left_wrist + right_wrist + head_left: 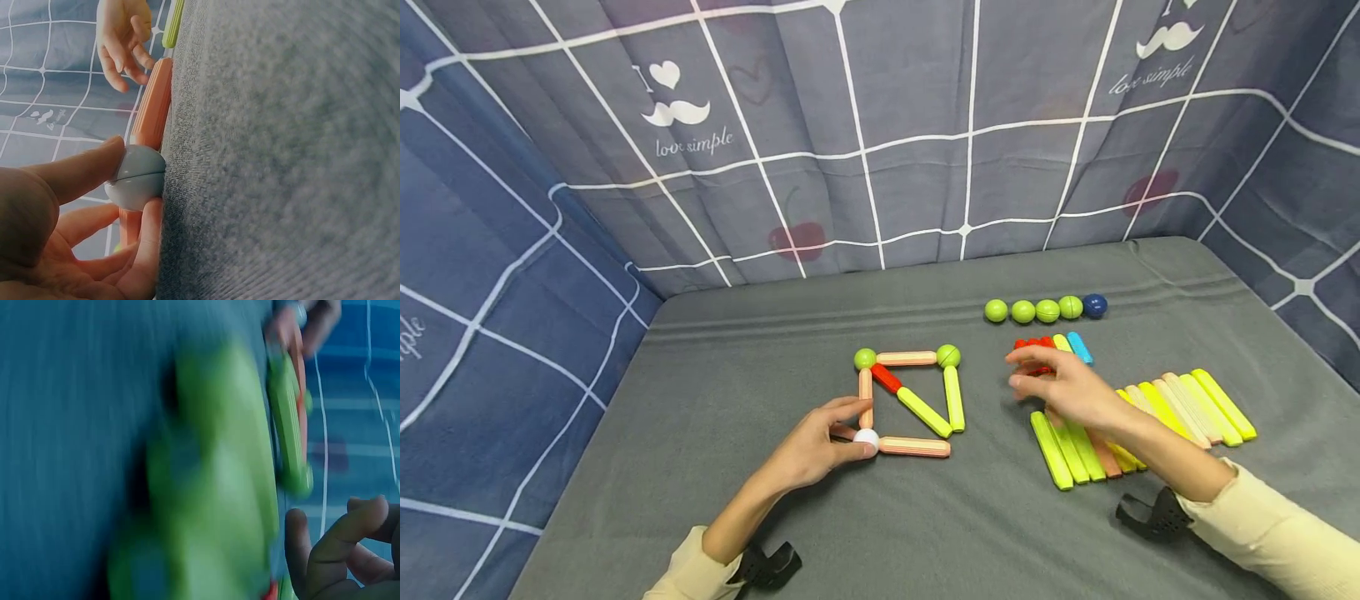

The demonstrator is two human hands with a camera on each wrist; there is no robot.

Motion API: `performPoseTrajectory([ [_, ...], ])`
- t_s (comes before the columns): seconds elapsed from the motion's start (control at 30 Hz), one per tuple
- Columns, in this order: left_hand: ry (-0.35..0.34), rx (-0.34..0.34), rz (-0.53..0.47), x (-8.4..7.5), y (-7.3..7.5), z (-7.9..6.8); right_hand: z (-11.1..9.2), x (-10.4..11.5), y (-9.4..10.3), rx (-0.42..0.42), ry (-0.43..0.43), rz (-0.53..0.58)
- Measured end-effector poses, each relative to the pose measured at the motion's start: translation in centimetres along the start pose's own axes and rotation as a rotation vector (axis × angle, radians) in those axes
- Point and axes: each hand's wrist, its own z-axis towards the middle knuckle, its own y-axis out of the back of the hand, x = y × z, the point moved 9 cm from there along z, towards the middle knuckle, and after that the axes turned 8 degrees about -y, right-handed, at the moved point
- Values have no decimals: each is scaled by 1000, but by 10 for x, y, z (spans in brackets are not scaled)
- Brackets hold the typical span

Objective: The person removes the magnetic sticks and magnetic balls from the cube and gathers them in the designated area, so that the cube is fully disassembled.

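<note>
My left hand (811, 447) pinches a white ball (867, 439) between thumb and fingers, at the near left corner of a shape of toy sticks and balls. An orange stick (914, 447) runs right from the ball, and another orange stick (866, 385) runs back to a green ball (865, 359). A red stick (887, 378) and a yellow-green stick (925, 412) form its diagonal. My right hand (1070, 390) hovers, fingers loosely bent and holding nothing, over several short red sticks (1033, 342), partly hiding them. In the right wrist view, green sticks (219, 462) look blurred.
Behind my right hand lies a row of green balls (1023, 312) with a dark blue ball (1095, 306) at its end. A blue stick (1080, 348) lies nearby. Rows of yellow, green and orange sticks (1223, 406) cover the right side. A curtain (910, 150) hangs behind the grey cloth.
</note>
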Motion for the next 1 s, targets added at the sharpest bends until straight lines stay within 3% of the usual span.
performPoseTrajectory([
  [0.17, 6, -9, 3, -1, 2, 1, 5, 8, -41, 73, 53, -68],
  [0.4, 7, 0, -1, 2, -2, -1, 23, 16, -69, 35, 77, -136],
  [0.67, 1, -15, -20, -2, 0, -1, 35, 24, -75, -34, 69, -241],
  [1.0, 12, -13, -15, -1, -1, -1, 38, 21, -75, -15, 28, -229],
])
